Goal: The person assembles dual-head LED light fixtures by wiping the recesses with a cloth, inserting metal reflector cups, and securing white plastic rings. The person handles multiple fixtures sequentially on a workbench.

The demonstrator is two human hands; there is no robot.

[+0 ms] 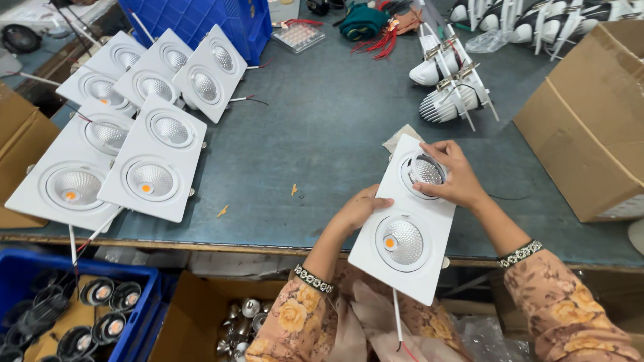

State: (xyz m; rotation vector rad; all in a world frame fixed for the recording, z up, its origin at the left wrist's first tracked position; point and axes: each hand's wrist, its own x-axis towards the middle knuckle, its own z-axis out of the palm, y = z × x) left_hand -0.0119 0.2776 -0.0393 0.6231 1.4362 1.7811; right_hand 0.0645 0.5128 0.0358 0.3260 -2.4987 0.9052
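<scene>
I hold a white rectangular twin downlight panel [406,221] tilted over the table's front edge, with two round reflector lamps set in it and a thin wire hanging from its lower end. My left hand [359,208] grips the panel's left edge. My right hand [451,175] rests on the upper lamp, fingers curled around its rim. Both wrists wear beaded bangles over floral sleeves.
Several finished twin panels [155,159] lie stacked at the table's left. Finned lamp bodies [451,100] lie at the back, a cardboard box [590,114] at right, a blue crate [201,17] at top. Below the table sit a blue bin of lamp modules [74,315] and a carton [215,315].
</scene>
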